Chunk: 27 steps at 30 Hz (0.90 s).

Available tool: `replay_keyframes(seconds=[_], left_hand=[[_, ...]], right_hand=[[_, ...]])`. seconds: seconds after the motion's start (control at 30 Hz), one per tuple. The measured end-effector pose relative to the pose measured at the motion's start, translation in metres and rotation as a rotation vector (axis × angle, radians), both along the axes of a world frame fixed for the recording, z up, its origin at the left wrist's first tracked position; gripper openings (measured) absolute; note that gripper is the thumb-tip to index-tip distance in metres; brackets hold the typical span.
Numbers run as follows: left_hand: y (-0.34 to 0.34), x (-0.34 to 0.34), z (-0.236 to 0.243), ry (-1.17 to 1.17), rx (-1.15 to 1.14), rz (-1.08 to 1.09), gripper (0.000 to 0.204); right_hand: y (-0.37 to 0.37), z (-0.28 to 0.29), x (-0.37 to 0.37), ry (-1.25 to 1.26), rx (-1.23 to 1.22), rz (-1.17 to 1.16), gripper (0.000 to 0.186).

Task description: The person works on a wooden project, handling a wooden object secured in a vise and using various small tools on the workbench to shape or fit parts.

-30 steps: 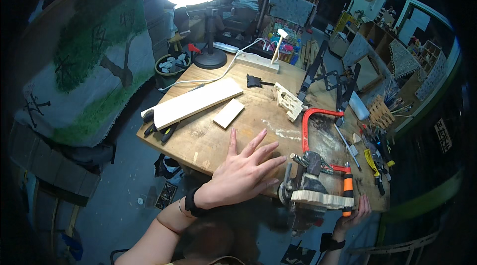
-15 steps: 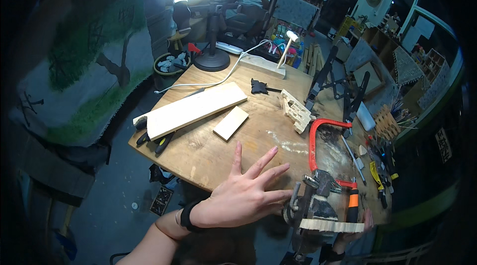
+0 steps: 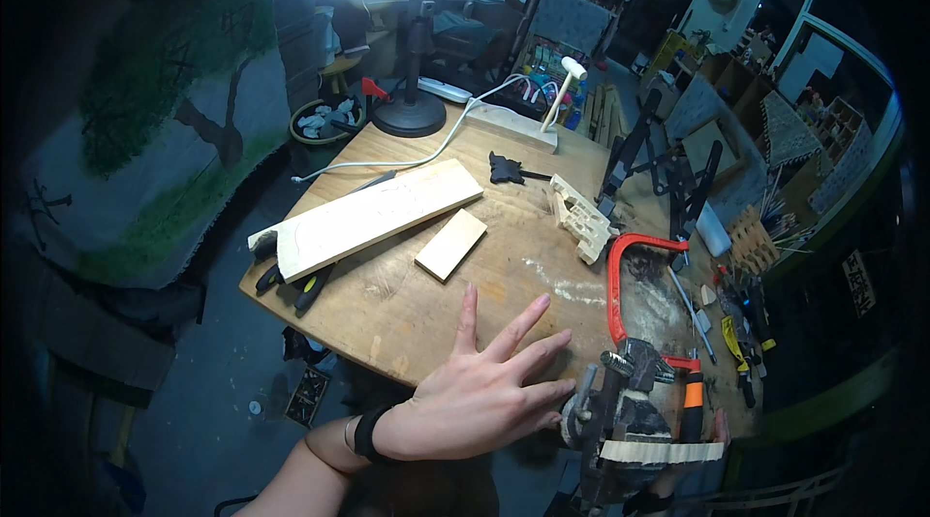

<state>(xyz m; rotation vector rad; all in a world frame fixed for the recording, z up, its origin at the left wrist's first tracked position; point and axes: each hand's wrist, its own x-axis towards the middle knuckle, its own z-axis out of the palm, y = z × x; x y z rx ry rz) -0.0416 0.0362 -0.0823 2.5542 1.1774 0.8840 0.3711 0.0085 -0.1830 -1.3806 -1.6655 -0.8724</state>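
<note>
My left hand (image 3: 470, 406) is open over the near edge of the wooden table, fingers spread, its lower fingers beside the handle of a dark metal vise (image 3: 635, 410). Across the vise's near end is a pale wood piece with a rough, ridged edge (image 3: 662, 452). My right hand (image 3: 720, 426) is mostly hidden behind that piece and the vise. Only some of it shows at the piece's right end, and its grip cannot be made out. Beside the vise lies a red-framed saw (image 3: 614, 284) with an orange and black handle.
A long pale board (image 3: 378, 217) lies over dark-handled tools at the left, near a small wood block (image 3: 451, 246). Farther back are a carved lattice piece (image 3: 583, 221), a mallet (image 3: 562, 95) and a ring lamp (image 3: 415, 81). Pliers and other tools (image 3: 741, 347) crowd the right side.
The whole view has shifted slightly. My left hand keeps its spread pose beside the vise, and my right hand stays behind the wood piece.
</note>
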Motion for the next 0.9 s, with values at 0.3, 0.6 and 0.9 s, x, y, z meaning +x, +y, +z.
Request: replay_keyframes(seconds=[0.3,0.6,0.9], left_hand=[[0.000,0.001,0.000,0.080,0.021,0.032,0.041],[-0.001,-0.001,0.001,0.019,0.038,0.013,0.043],[0.002,0.006,0.002,0.035,0.041,0.051,0.043]], right_hand=[[-0.006,-0.008,0.006,0.005,-0.007,-0.001,0.051],[-0.009,-0.005,0.007,0.004,-0.020,-0.026,0.051],[-0.004,-0.011,0.011,0.038,0.029,0.038,0.051]])
